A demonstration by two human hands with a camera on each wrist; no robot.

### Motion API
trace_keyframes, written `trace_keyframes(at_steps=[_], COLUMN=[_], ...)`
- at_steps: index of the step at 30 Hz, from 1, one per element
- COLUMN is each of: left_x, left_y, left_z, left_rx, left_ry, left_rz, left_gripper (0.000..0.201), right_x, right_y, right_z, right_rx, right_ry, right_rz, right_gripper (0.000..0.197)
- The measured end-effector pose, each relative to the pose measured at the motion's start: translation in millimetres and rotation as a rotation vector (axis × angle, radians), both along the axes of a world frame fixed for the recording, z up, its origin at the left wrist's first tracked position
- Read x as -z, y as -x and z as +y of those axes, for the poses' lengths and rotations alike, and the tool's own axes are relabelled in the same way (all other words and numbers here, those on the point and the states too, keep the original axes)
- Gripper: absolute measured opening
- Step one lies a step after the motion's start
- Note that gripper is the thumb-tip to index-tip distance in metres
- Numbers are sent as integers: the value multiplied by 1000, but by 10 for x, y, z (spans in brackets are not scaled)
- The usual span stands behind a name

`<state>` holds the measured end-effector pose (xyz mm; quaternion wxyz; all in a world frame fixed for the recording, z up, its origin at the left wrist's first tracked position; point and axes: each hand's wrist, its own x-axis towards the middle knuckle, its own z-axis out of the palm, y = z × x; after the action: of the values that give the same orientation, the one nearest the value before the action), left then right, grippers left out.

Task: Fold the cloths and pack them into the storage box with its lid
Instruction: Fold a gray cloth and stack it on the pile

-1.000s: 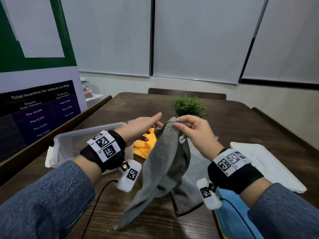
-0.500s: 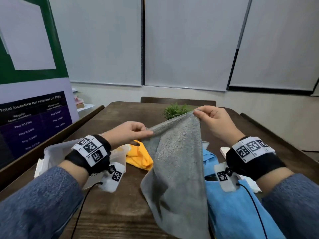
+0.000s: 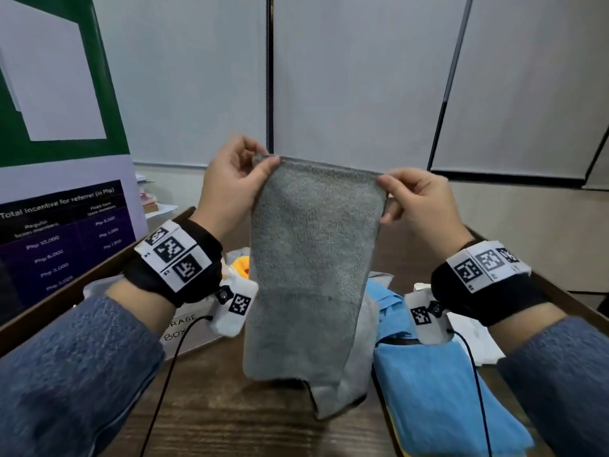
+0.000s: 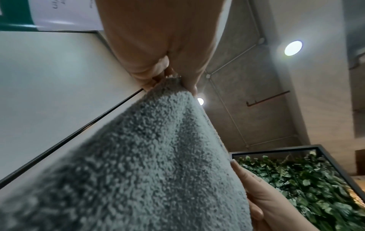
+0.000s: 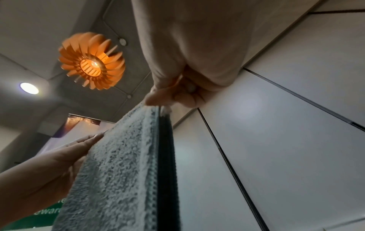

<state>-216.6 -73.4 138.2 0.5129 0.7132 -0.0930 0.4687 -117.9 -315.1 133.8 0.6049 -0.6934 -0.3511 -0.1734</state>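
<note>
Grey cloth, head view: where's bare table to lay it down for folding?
The grey cloth hangs pinched between the left hand and right hand. Bare table shows only near the person, below its hem. Crowded elsewhere: storage box left, blue cloth right, orange cloth behind.

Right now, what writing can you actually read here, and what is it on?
"Total incentive for referrer (in Php)": poster heading.
"Php 10,000", "Php 6,000", "Php 3,000", "Php 5,000": poster rows; the column heads and lowest figures are too blurred.
"RAGE BOX": handwritten on the box, its start hidden.
Wristband squares: coded patterns, not words.
</note>
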Motion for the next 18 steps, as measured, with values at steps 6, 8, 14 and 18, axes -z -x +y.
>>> trace_keyframes(at_steps=[6, 8, 14, 18], left_x=[-299, -393, -251, 313], left_y=[276, 357, 244, -89], left_z=[-144, -154, -42, 135], left_rx=[47, 60, -11, -55], left_ry=[-30, -22, -29, -5], left_rz=[-190, -194, 97, 385], left_gripper=[18, 17, 15, 18], right_x=[-248, -288, -71, 473], right_y=[333, 390, 137, -220], right_z=[-108, -122, -50, 113], right_rx=[-68, -94, -50, -87], right_ry=[-145, -176, 21, 158], right_rz=[-103, -100, 54, 308], right_gripper=[14, 14, 12, 8])
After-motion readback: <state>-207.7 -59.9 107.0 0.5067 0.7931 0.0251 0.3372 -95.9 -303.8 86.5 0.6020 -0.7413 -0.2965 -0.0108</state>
